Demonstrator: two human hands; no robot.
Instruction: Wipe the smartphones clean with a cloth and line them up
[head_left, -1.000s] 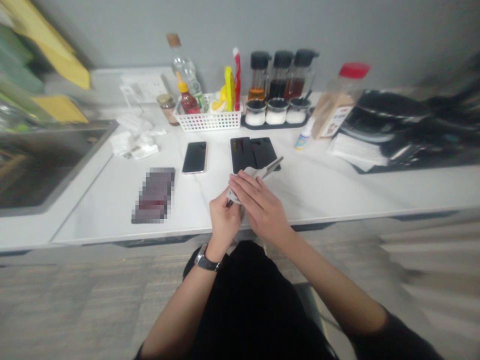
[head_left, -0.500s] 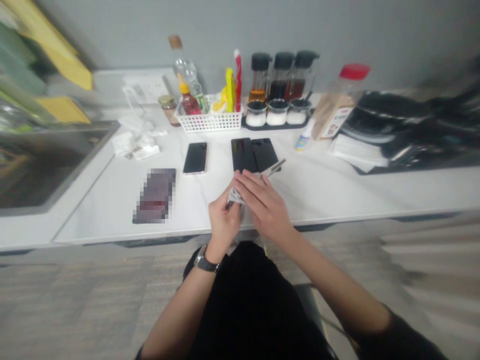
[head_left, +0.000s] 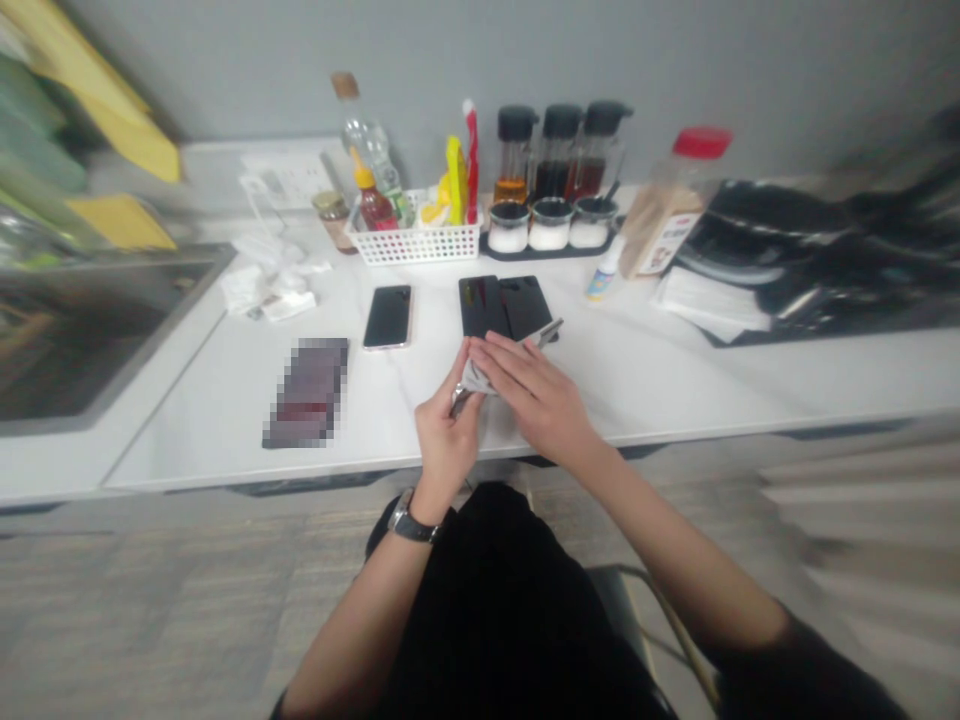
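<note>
My left hand (head_left: 448,430) grips one end of a thin phone (head_left: 551,331) with a silvery edge, tilted above the front of the counter. Over its face lies my right hand (head_left: 544,408), fingers together, pressing a crumpled light-grey cloth (head_left: 475,378) against it. Most of the phone is hidden under the fingers. Just beyond the hands, two dark phones (head_left: 478,300) lie side by side. Another phone (head_left: 388,316) with a pale rim rests to their left. Nearer the front edge is a pixelated flat dark item (head_left: 307,392).
Crumpled tissues (head_left: 262,290) lie beside the sink (head_left: 90,400). Along the wall stand a white basket (head_left: 416,243) of bottles and packets, a seasoning rack (head_left: 551,250), and a red-capped jar (head_left: 667,215). A small white bottle (head_left: 604,272) and a black pan (head_left: 780,230) are at right.
My right hand has shifted very slightly over the phone with the cloth. The left hand keeps its grip, and the whole view has drifted a little.
</note>
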